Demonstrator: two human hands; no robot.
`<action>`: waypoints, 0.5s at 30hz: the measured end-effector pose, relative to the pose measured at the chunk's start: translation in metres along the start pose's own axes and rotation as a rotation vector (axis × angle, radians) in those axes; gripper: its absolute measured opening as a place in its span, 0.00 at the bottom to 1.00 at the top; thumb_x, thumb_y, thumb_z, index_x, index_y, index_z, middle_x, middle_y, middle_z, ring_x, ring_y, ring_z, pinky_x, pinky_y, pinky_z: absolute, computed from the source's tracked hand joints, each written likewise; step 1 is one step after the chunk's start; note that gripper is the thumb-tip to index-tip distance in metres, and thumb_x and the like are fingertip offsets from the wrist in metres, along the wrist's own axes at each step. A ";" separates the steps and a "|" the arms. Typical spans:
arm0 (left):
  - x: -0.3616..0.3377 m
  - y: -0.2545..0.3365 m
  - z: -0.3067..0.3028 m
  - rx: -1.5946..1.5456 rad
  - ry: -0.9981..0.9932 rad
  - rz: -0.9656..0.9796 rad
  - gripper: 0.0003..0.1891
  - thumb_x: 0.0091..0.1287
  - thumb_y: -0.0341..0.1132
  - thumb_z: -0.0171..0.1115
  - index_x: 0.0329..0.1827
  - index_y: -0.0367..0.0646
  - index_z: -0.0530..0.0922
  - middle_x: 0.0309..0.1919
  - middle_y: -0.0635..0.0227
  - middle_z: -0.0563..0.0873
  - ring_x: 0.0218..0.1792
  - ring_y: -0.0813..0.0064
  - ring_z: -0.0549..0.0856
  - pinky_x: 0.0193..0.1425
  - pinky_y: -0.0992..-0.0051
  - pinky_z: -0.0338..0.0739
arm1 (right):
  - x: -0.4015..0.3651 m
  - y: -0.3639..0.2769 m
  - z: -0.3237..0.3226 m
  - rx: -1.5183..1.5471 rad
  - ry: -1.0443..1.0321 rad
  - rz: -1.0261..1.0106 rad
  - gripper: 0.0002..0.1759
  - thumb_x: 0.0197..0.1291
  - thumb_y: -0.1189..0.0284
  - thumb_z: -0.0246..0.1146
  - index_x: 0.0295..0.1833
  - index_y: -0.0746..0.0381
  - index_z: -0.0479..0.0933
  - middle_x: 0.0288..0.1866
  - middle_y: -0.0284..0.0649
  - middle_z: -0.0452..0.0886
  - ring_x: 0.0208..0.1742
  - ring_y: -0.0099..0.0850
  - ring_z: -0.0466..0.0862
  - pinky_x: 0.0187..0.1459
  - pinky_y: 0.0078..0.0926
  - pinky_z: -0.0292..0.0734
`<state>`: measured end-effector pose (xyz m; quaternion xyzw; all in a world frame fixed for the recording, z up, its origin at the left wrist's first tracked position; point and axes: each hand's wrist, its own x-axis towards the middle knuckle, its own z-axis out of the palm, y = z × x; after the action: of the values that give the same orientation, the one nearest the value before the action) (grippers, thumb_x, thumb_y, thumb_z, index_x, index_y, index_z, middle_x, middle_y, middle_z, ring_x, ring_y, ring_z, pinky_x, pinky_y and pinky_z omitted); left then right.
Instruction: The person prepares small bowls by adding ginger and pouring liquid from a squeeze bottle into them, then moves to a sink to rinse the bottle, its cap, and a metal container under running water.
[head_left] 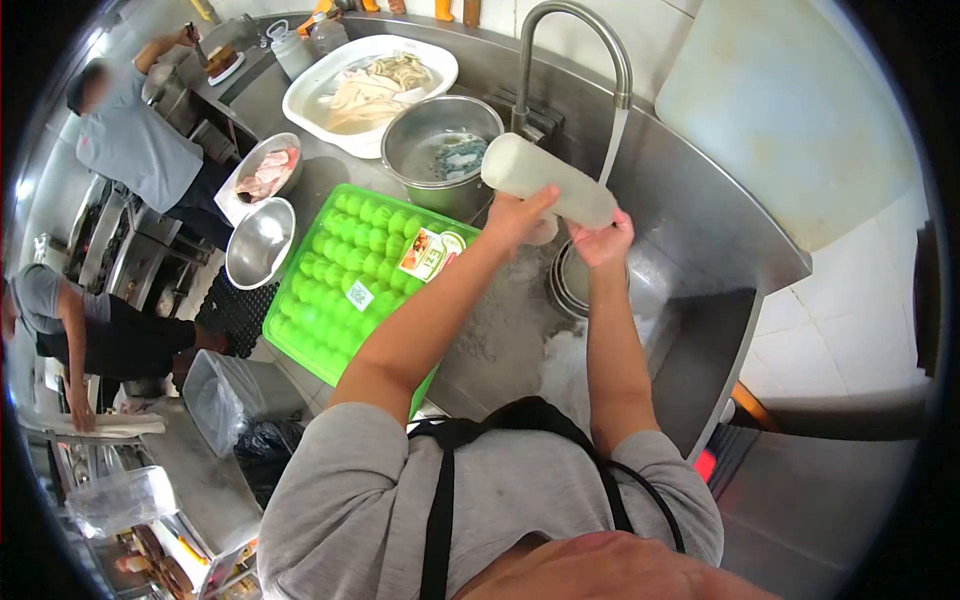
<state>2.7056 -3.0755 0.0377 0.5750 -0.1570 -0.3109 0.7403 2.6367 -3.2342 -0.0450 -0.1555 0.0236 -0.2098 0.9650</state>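
Note:
A pale, translucent cylindrical container (550, 180) is held tilted beside the stream of water from the tap (624, 75). My left hand (522, 215) is closed on its near side, and my right hand (603, 238) grips its lower right end. Another pale rounded part (543, 231) shows under my left hand; I cannot make out what it is. Beneath my hands, round metal containers (563, 290) stand in the steel sink (490, 360), partly hidden by my right forearm. White foam (568, 370) lies near them.
A green tray of rounded cups (345, 275) lies left of the sink. Beyond it are a metal pot (440, 150), a white basin with cloths (375, 90), a bowl with pinkish pieces (268, 172) and an upright metal bowl (260, 243). Two people (145, 150) (100, 320) are at far left.

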 end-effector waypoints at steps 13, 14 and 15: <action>-0.081 0.034 -0.064 0.705 -0.157 0.249 0.32 0.41 0.41 0.72 0.51 0.42 0.71 0.44 0.61 0.80 0.48 0.67 0.79 0.52 0.71 0.70 | 0.102 0.047 0.038 -2.150 0.159 -0.346 0.21 0.47 0.65 0.62 0.48 0.61 0.71 0.43 0.42 0.74 0.45 0.38 0.75 0.46 0.36 0.71; -0.088 0.031 -0.068 0.658 -0.162 0.254 0.32 0.42 0.41 0.72 0.52 0.43 0.71 0.45 0.61 0.80 0.48 0.67 0.78 0.53 0.71 0.70 | 0.110 0.051 0.043 -2.346 0.131 -0.350 0.25 0.45 0.64 0.64 0.50 0.61 0.70 0.46 0.42 0.73 0.46 0.39 0.75 0.46 0.36 0.71; -0.097 0.033 -0.071 0.781 -0.156 0.239 0.36 0.42 0.42 0.71 0.57 0.47 0.66 0.49 0.59 0.78 0.50 0.67 0.77 0.55 0.70 0.69 | 0.118 0.055 0.048 -2.541 0.096 -0.357 0.28 0.44 0.63 0.65 0.52 0.60 0.68 0.48 0.42 0.72 0.48 0.40 0.74 0.47 0.36 0.71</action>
<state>2.6832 -2.9550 0.0609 0.7648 -0.3847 -0.1824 0.4835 2.7710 -3.2212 -0.0142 -0.9556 0.2196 -0.1712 0.0967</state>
